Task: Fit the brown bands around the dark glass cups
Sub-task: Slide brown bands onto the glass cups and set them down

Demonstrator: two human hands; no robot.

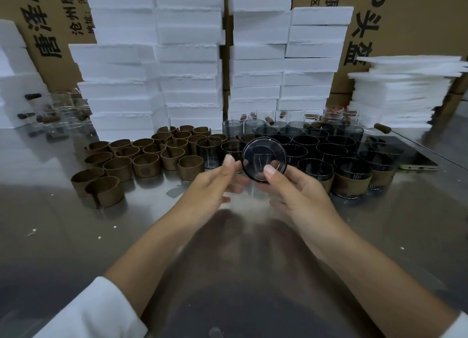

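Two hands meet at frame centre, the right hand (pixel 291 188) pinching an empty, tilted dark glass cup (pixel 263 160) at its rim while the blurred left hand (pixel 215 183) sits just beside it, grip unclear; the smooth, breakable glass probably wants a firm hold on its wall, with springy-looking brown bands (pixel 141 158) waiting centre left.

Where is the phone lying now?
In the head view, the phone lies flat on the right, beside the dark glass cups, near the foam sheets.
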